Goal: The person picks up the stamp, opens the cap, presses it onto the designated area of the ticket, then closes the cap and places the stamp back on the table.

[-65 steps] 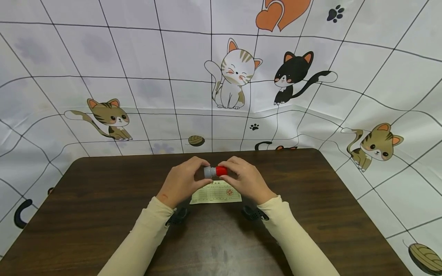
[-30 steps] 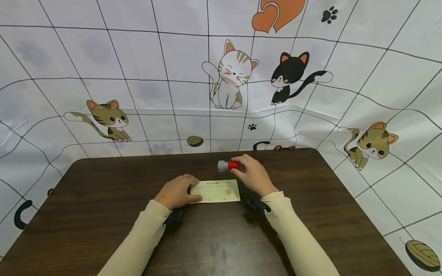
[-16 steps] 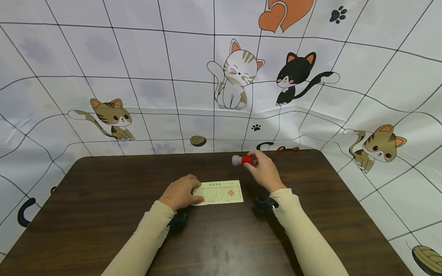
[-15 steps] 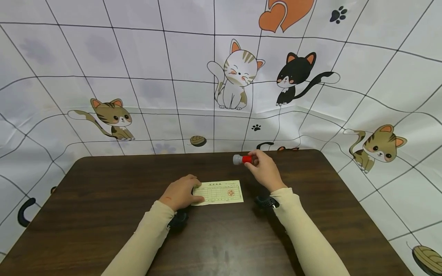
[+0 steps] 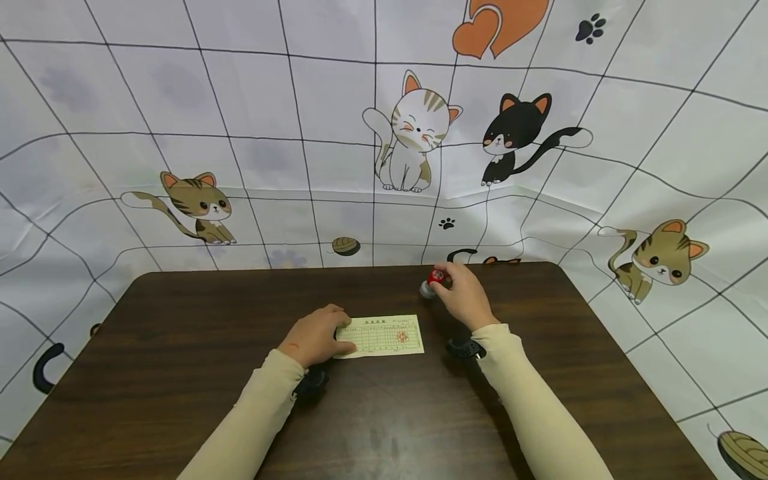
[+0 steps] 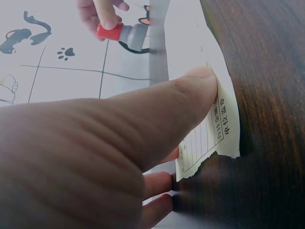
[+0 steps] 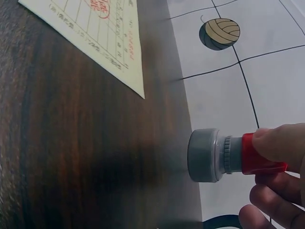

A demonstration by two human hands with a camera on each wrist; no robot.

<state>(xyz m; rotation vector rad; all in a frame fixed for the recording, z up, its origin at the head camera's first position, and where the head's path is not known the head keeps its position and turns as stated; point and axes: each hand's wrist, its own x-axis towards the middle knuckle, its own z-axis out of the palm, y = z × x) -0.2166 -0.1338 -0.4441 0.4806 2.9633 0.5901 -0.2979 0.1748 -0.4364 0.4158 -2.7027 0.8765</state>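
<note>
A stamp with a red handle and a grey capped end is pinched in my right hand by its red part. Its grey end points down toward the table, and in the right wrist view it stands a little off the surface. My left hand rests on the left end of a pale yellow receipt slip, its thumb stretched out on the paper. A printed table and a round red seal mark show on the slip. The slip's left edge looks torn in the left wrist view.
A dark wooden table carries the slip. Behind it hangs a white sheet with printed cats and grid lines, meeting the table's far edge. The stamp is near that edge, right of the slip.
At first both hands held the stamp over the slip. My left hand let go and moved down onto the slip. My right hand carried the stamp rightward, then tipped its grey end down.
</note>
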